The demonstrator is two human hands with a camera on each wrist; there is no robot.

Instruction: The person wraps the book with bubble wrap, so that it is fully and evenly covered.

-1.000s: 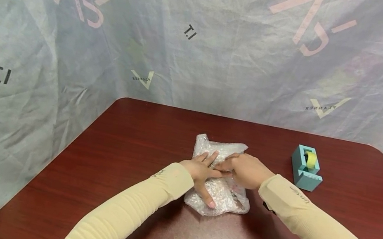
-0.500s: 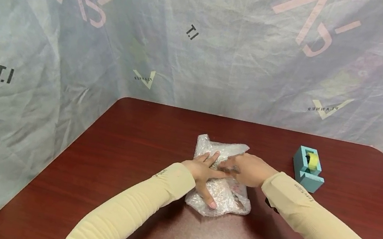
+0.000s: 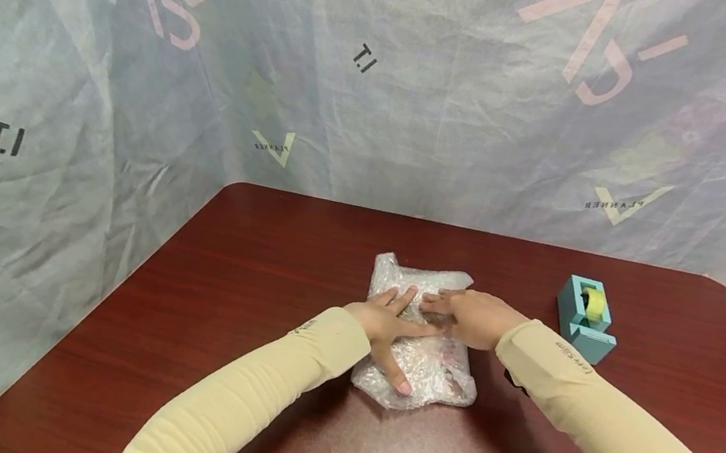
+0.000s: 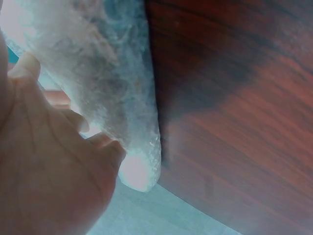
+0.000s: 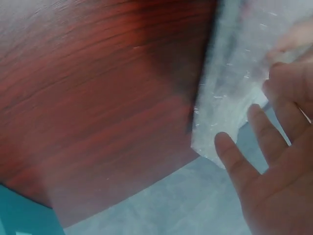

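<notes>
A package in clear bubble wrap lies on the dark red table; what it encloses is largely hidden, with a faint reddish patch showing through. My left hand rests on top of it, fingers spread wide and thumb toward the near edge. From the right, my right hand reaches over the wrap's right side, its fingertips right by the left hand's fingers. In the right wrist view the right hand's fingers are spread and slightly bent along the wrap. The left wrist view shows the left palm beside the wrap's edge.
A teal tape dispenser with a roll of yellow tape stands to the right of the package. Behind the table hangs a grey printed cloth, which also covers the left side.
The right hand's fingers, earlier bent down at the wrap, are now straighter and more spread. The left hand stays in place on the package.
</notes>
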